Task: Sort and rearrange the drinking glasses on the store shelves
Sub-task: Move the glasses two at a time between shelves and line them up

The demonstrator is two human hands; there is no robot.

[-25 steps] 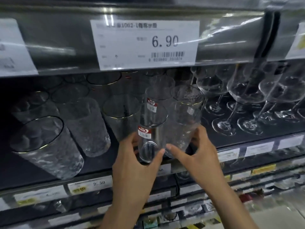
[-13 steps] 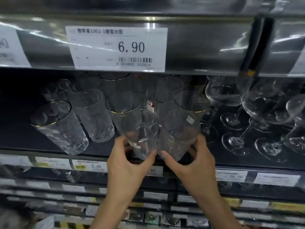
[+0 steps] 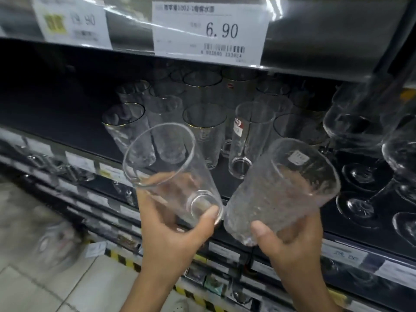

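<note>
My left hand point(image 3: 173, 235) grips a smooth clear tumbler point(image 3: 166, 167) by its base, tilted with the mouth up and to the left. My right hand point(image 3: 290, 246) grips a textured clear tumbler point(image 3: 286, 190) near its base, mouth tilted up and right. Both glasses are held out in front of the dark shelf point(image 3: 56, 122), their bases almost touching. On the shelf behind them stand a tall narrow glass with a red sticker point(image 3: 249, 140) and several gold-rimmed textured tumblers point(image 3: 204, 134).
Stemmed wine glasses point(image 3: 369, 154) crowd the shelf's right side. A shelf edge above carries a 6.90 price tag point(image 3: 211, 30). Lower shelves with price labels point(image 3: 108, 172) hold more glassware. Tiled floor point(image 3: 45, 284) lies at the lower left.
Both hands have lifted their glasses off the shelf and pulled them toward me, tilting them apart. The view has shifted left and closer.
</note>
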